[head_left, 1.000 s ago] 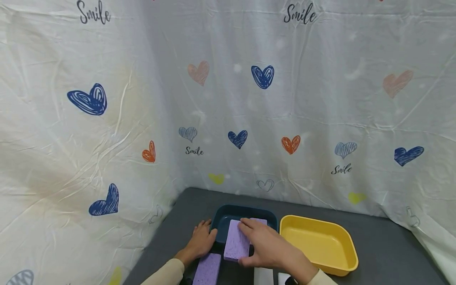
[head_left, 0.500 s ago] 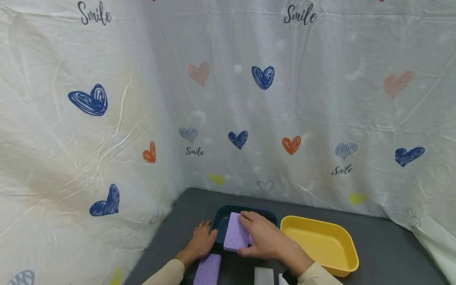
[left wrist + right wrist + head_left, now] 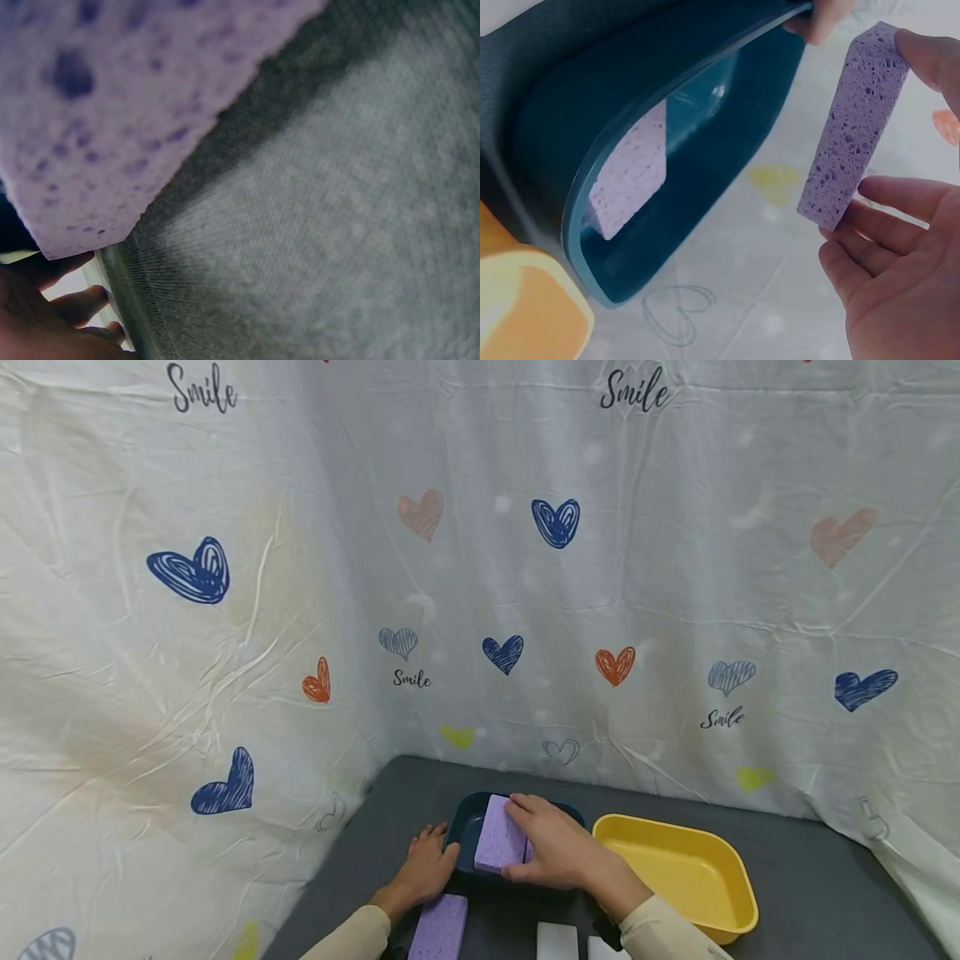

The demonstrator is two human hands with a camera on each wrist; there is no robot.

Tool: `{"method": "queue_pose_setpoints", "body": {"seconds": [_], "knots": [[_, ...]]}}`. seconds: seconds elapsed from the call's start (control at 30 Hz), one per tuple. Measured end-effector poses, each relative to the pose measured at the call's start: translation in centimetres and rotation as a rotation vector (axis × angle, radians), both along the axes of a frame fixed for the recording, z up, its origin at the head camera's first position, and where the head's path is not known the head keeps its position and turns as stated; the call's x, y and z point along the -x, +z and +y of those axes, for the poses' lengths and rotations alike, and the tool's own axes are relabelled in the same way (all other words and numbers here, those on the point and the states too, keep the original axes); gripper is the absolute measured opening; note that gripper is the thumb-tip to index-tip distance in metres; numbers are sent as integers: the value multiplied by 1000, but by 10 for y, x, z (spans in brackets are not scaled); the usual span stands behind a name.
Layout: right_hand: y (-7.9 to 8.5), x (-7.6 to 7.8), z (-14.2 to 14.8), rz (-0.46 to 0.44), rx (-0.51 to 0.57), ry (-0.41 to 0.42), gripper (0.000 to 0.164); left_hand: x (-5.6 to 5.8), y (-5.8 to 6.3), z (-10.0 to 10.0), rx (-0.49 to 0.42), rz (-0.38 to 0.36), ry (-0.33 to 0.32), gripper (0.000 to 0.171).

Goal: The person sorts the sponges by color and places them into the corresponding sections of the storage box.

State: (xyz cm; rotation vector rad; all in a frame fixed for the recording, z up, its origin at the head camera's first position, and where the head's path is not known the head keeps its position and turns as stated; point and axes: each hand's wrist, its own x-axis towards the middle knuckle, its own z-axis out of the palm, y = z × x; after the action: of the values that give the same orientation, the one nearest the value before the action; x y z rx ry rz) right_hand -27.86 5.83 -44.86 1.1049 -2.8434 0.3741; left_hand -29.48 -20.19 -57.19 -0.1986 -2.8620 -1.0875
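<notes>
My right hand (image 3: 558, 847) grips a purple sponge (image 3: 498, 835) over the dark blue bin (image 3: 467, 827). In the right wrist view the thumb is at one end of this sponge (image 3: 855, 127) and the fingertips are at the other. Inside the bin (image 3: 555, 105) lies another purple sponge (image 3: 634, 169). My left hand (image 3: 426, 864) rests at the bin's left side, fingers extended, thumb at the rim. A third purple sponge (image 3: 440, 927) lies nearer the body, below the left hand; its speckled face (image 3: 112, 127) fills the left wrist view's upper left.
A yellow bin (image 3: 690, 868) stands just right of the blue one. Two white blocks, one at the front (image 3: 557, 941) and another beside it (image 3: 606, 950), sit on the dark grey table (image 3: 810, 877). A white curtain (image 3: 660, 568) printed with hearts hangs behind.
My right hand has lifted the sponge and carried it forward over the blue bin, uncovering more of the white blocks. My left hand has stayed at the bin's side.
</notes>
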Motion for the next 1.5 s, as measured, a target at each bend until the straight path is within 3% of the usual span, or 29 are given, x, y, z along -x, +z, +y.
{"method": "queue_pose_setpoints", "body": {"seconds": [1.1,1.5], "knots": [[-34,35,-8,-102,2,-23,89,-1,0,1,9,-19,8,51],[-53,45,-10,-139,7,-32,85,1,-1,0,13,-37,13,52]]}}
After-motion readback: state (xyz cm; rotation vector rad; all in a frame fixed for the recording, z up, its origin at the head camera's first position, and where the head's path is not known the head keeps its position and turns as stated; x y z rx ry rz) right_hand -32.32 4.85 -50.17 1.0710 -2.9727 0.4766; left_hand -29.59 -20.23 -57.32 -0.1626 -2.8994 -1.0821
